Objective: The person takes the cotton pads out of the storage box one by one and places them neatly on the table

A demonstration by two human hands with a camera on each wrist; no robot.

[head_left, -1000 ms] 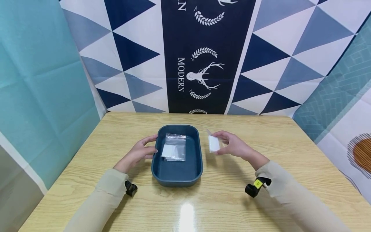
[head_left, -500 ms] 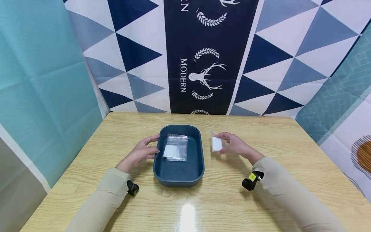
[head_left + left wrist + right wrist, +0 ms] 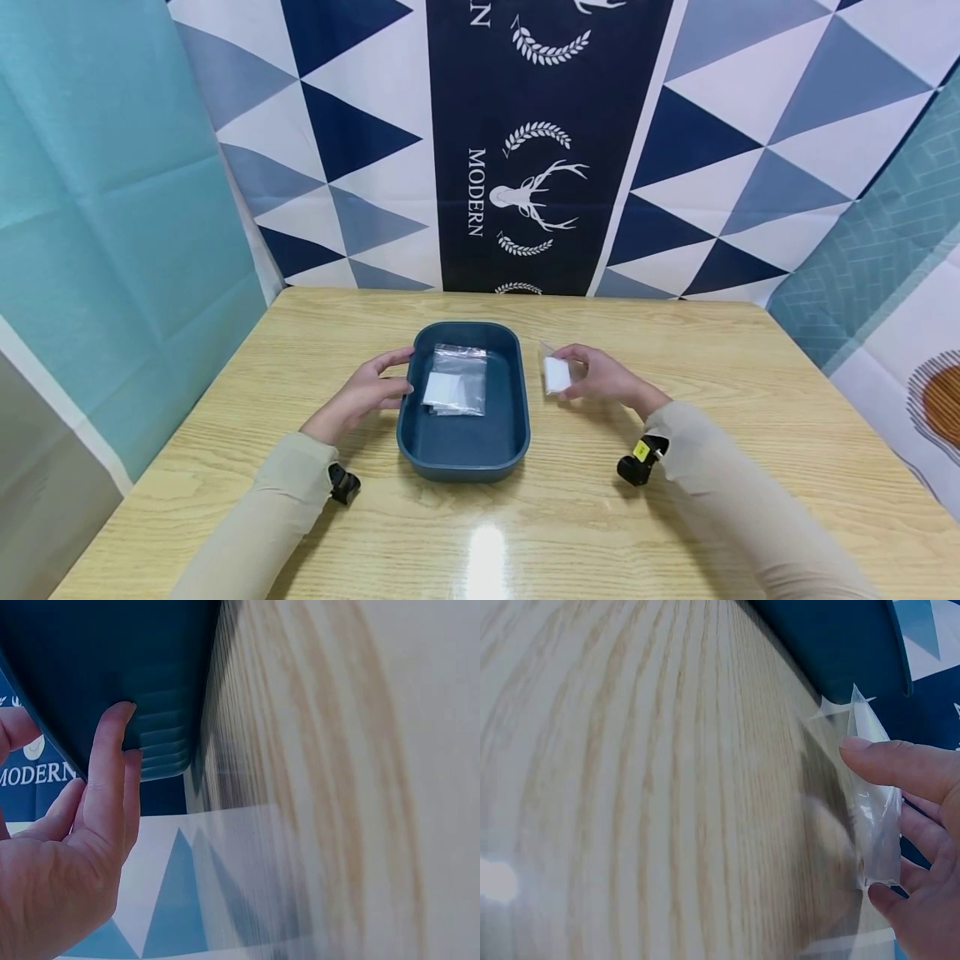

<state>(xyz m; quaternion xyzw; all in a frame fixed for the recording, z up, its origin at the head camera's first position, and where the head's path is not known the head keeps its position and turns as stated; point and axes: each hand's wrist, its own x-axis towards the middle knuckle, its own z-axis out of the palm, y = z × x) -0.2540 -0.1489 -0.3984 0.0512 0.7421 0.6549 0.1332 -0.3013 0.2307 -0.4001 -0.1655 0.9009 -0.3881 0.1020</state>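
Swung slightly inward, the right hand [image 3: 604, 377] pinches a glossy, clear, white-filled packet [image 3: 557, 376], the spread left hand [image 3: 363, 392] touching a tub [image 3: 467, 443].

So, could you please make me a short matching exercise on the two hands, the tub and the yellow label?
Column one
1. left hand
2. tub
3. yellow label
4. right hand

Column two
A. on a black device at the right cuff
B. holding a clear bag with something white in it
C. touching the side of a container
D. dark blue, resting on the table

Right pairs: 1-C, 2-D, 3-A, 4-B
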